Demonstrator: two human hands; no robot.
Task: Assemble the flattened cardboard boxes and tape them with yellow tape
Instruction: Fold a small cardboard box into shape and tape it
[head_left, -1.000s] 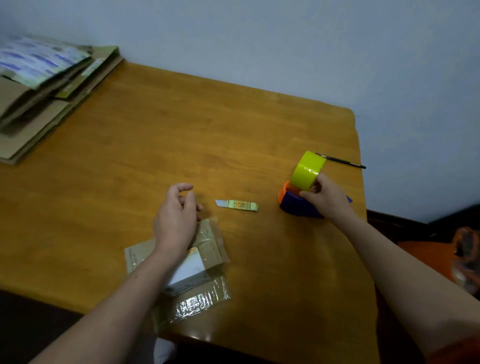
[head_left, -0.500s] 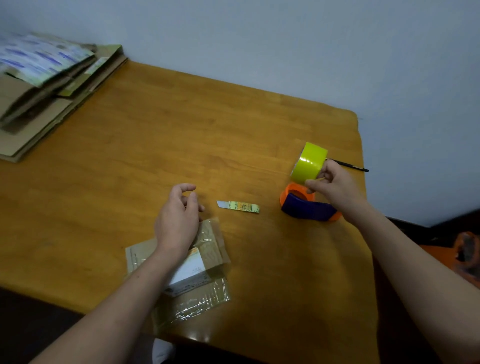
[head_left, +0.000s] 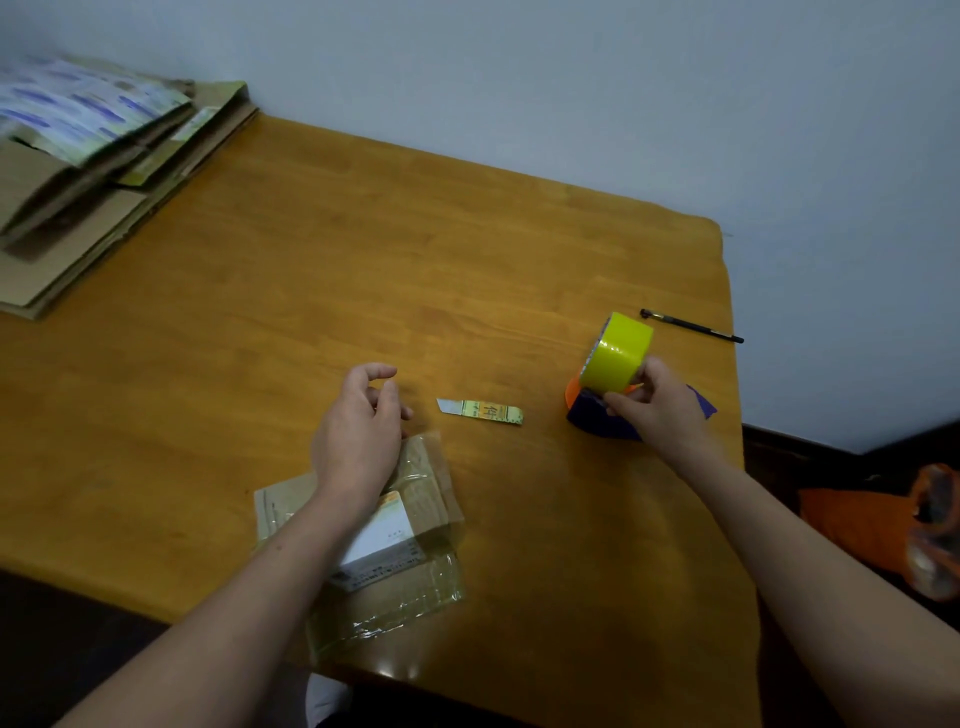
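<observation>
The reference item is the small cutter (head_left: 480, 410), which lies flat on the wooden table (head_left: 363, 249) with its blade end pointing left. Right of the cutter, the right hand (head_left: 660, 405) grips the yellow tape roll (head_left: 621, 353), fingers and thumb curled around its near edge. The roll stands on edge, with its broad yellow band facing the camera. Directly below the roll, also right of the cutter, lie an orange tape roll (head_left: 573, 396) and a dark blue tape roll (head_left: 597, 423), partly covered by the right hand. Whether the yellow roll touches the orange one cannot be determined. Beyond these, to the far right of the cutter, a black pen (head_left: 691, 326) lies near the table edge. Just left of the cutter, the left hand (head_left: 358, 431) is loosely curled and holds nothing, with the thumb apart from the fingers. Its wrist is above a clear plastic packet (head_left: 426, 483) that contains a white label. The packet lies on the near side of the cutter. The flattened cardboard boxes (head_left: 78, 208) are stacked far to the left of the cutter and beyond it, at the table corner against the wall, well apart from both hands.
</observation>
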